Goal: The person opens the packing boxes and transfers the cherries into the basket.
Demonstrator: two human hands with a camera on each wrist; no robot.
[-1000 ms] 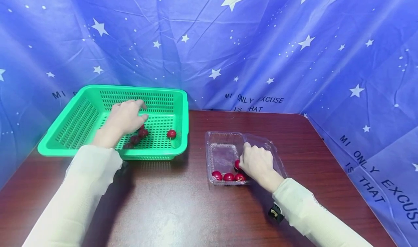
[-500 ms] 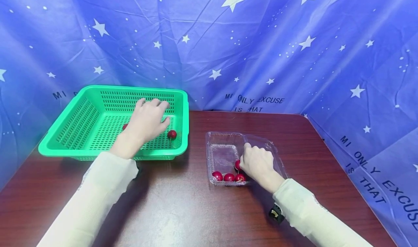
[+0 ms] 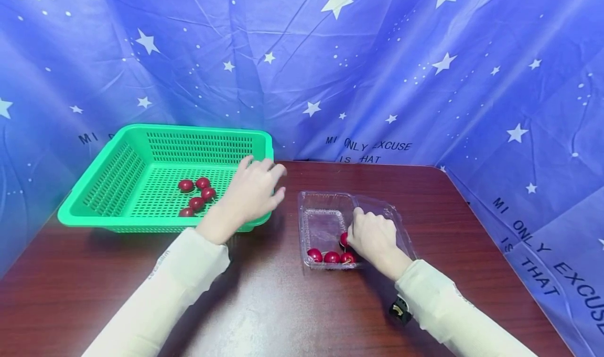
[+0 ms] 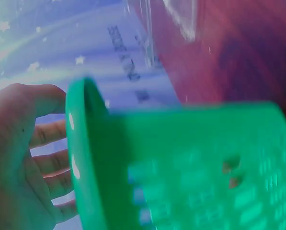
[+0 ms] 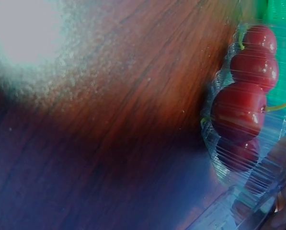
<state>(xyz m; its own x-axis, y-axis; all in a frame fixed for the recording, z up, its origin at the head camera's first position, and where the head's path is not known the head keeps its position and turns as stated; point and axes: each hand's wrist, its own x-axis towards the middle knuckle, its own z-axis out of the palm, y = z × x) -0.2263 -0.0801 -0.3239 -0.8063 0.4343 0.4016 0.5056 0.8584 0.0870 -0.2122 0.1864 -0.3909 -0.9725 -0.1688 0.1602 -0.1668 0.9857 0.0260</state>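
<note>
My left hand hovers at the right end of the green plastic basket, fingers spread. In the left wrist view, nothing shows in its palm, though the basket rim hides the fingertips. Several dark red cherries lie on the basket floor left of that hand. My right hand grips the right side of a clear plastic box, whose lid is folded out to the right. Inside the box, cherries line the near edge, and one more cherry sits beside the right thumb. The right wrist view shows stems on some cherries.
Both containers stand on a brown wood-grain table. Behind and to the right hangs a blue curtain with white stars, close to the table's far edge. A gap of bare table separates basket and box.
My left hand has moved right, from above the basket's cherries to its right rim. It now covers the place of the lone cherry there. The right hand and the box have stayed put.
</note>
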